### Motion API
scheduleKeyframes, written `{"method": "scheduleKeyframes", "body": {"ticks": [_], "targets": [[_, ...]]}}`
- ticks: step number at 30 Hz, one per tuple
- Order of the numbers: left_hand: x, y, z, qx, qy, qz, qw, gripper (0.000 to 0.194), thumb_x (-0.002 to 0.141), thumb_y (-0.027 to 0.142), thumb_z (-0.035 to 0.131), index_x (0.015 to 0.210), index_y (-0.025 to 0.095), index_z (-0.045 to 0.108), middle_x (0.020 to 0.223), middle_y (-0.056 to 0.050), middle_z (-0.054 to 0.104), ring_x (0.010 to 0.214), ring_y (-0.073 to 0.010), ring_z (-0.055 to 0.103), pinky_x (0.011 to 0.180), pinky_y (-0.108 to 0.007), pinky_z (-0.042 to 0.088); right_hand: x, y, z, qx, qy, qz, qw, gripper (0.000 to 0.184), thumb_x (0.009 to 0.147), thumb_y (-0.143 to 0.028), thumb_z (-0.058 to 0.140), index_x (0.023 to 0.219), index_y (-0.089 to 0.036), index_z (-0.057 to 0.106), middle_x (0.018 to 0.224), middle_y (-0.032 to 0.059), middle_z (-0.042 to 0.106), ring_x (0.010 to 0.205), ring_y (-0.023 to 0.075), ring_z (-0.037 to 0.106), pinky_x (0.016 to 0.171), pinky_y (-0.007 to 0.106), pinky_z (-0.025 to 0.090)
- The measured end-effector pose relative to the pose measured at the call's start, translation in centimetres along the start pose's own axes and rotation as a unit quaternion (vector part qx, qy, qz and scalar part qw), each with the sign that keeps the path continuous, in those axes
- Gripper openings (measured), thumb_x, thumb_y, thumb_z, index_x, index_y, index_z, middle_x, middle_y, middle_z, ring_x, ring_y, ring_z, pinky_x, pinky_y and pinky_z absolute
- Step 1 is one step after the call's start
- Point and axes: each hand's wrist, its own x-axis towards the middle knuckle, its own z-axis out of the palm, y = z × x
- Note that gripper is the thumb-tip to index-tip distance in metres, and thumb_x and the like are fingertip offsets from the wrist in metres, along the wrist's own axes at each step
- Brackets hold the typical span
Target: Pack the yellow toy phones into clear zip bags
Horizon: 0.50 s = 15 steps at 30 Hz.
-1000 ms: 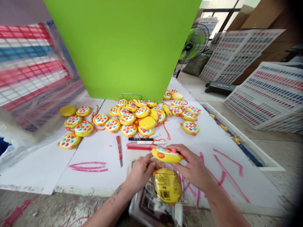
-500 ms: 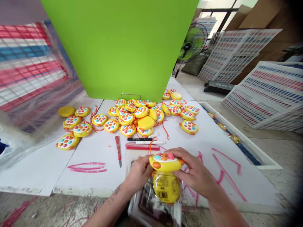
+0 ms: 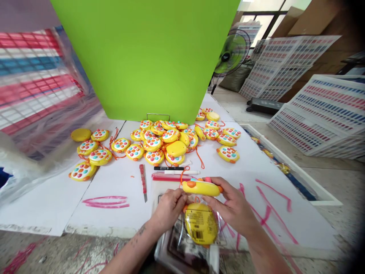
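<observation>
My right hand (image 3: pixel 234 205) grips a yellow button toy (image 3: pixel 202 187) by its right end, held edge-on above the table. My left hand (image 3: pixel 169 207) is closed at the toy's left end, its fingers pinched near an orange cord under it. Just below lies another yellow toy (image 3: pixel 200 223), label side up, inside a clear plastic bag (image 3: pixel 186 251). A pile of the same yellow toys (image 3: pixel 168 141) with coloured buttons and orange cords lies farther back on the white table (image 3: pixel 114 182).
A red-handled knife (image 3: pixel 143 181), a black marker (image 3: pixel 169 168) and a white pen (image 3: pixel 182 172) lie in front of the pile. A green board (image 3: pixel 148 57) stands behind. Several loose toys (image 3: pixel 91 152) lie left. Stacked printed trays (image 3: pixel 319 110) and a fan (image 3: pixel 232 53) are at right.
The held toy has tipped from showing its buttoned face to edge-on, and both hands shifted slightly.
</observation>
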Motion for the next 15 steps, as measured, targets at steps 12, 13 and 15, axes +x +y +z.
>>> {"method": "scheduleKeyframes", "body": {"ticks": [12, 13, 15], "targets": [[0.2, 0.6, -0.4, -0.003, -0.015, 0.015, 1.000, 0.034, 0.096, 0.033, 0.033, 0.081, 0.022, 0.061, 0.077, -0.002, 0.067, 0.075, -0.0166, 0.058, 0.074, -0.025, 0.043, -0.7, -0.1, -0.1, 0.062, -0.003, -0.045, 0.997, 0.028, 0.082, -0.027, 0.060, 0.109, -0.024, 0.055, 0.107, 0.0076, 0.061, 0.097, 0.0206, 0.060, 0.079, 0.030, 0.053], [0.2, 0.6, -0.4, -0.002, -0.015, 0.009, 1.000, 0.034, 0.096, 0.033, 0.033, 0.082, 0.022, 0.062, 0.078, -0.002, 0.068, 0.076, -0.0168, 0.058, 0.075, -0.025, 0.044, -0.8, 0.1, 0.0, 0.085, 0.007, -0.036, 0.996, 0.029, 0.082, -0.028, 0.061, 0.111, -0.025, 0.055, 0.106, 0.0076, 0.062, 0.096, 0.0209, 0.061, 0.078, 0.031, 0.053], [0.2, 0.4, -0.3, 0.000, -0.009, -0.006, 1.000, 0.033, 0.096, 0.031, 0.034, 0.087, 0.022, 0.064, 0.082, -0.002, 0.070, 0.080, -0.0178, 0.059, 0.076, -0.026, 0.044, -0.9, 0.8, 0.0, 0.150, 0.066, -0.016, 0.986, 0.034, 0.081, -0.033, 0.063, 0.112, -0.026, 0.053, 0.101, 0.0072, 0.064, 0.089, 0.0214, 0.063, 0.074, 0.033, 0.055]]}}
